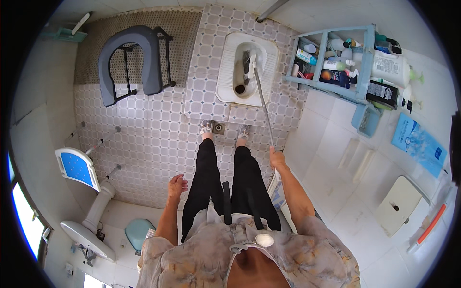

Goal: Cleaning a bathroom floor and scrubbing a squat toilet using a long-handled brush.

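Note:
My right hand (277, 158) is closed around the grey pole of a long-handled brush (262, 101). The pole slants up and left from my hand, and its white head rests inside the bowl of a squat toilet (224, 72). The bowl shows brownish stains and a dark drain hole at its near end. Away from the brush, my left hand (177, 185) hangs beside my left thigh, holding nothing, its fingers loosely bent and apart.
The toilet sits on a raised tiled step (200, 91). At left are a grey padded commode frame (144, 57) and a blue-and-white shower stool (78, 167). A light-blue rack (321, 50) of bottles stands at right. A floor drain (218, 128) lies between my feet.

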### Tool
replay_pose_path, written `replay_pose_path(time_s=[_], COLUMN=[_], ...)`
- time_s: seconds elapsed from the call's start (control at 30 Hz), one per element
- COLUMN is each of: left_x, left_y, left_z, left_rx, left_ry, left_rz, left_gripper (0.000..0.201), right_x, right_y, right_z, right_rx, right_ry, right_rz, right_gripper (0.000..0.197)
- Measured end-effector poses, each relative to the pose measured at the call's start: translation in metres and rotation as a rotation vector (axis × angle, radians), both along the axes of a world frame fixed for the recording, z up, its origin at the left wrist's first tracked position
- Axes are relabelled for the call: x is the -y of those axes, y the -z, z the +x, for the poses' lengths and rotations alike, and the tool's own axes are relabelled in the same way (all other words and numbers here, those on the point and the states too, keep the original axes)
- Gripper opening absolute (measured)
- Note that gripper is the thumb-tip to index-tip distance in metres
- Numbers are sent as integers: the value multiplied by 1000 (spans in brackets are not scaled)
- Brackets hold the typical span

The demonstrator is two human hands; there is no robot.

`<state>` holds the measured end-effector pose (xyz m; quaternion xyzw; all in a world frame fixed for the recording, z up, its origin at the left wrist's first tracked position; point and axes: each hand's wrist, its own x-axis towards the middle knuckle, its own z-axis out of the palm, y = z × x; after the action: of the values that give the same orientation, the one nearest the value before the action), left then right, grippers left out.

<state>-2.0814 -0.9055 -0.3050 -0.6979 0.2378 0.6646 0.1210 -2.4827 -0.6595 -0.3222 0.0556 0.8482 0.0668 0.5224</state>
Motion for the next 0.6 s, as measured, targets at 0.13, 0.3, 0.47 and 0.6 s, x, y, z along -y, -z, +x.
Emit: replay_pose_path(time_s=[0.13, 0.3, 0.47, 0.6], left_x=[6, 12, 13, 10], left_y=[3, 1, 3, 6], left_z=[2, 1, 6, 1], left_rx=[-14, -12, -26, -11], left_ry=[24, -6, -13, -12], left_rz=[3, -51, -53, -42], left_gripper=[29, 27, 27, 27], right_x=[22, 2, -27, -53], right_y=[6, -53, -138, -174], right_z=[-11, 14, 46, 56], right_rx=[-102, -48, -18, -2], right_ry=[20, 491, 670, 706], right_rz=[-111, -289, -355, -304], right_gripper=[72, 56, 48, 47])
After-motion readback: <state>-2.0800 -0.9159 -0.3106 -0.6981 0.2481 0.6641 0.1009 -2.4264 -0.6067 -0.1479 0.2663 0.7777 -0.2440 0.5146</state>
